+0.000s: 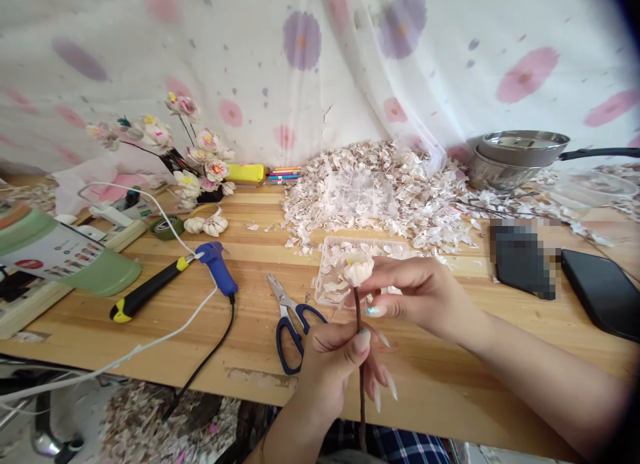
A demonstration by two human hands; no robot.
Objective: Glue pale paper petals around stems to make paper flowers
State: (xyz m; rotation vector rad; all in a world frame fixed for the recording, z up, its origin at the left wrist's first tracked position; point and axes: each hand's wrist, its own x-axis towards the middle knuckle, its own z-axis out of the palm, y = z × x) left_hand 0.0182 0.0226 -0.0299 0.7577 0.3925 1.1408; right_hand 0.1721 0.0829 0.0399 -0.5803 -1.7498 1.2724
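Observation:
A cream artificial flower [358,269] with a yellow centre stands upright on a thin brown stem [362,384]. My left hand [340,357] pinches the stem below the bloom between thumb and fingers. Just under and behind the flower head, my right hand [415,287] has its fingers closed in against the bloom; some fingertips are hidden behind it. Behind both hands lies a clear plastic box [320,277] with pale petals in it. Scissors [287,317] with navy handles lie beside my left hand, blades partly apart.
A blue hot glue gun [217,267] and its cord lie left, near a green container [100,271]. Artificial flowers [200,157] stand behind. Petals [310,211] are heaped at the back centre. Metal pans [520,157] and two dark phones [523,257] [600,294] are right.

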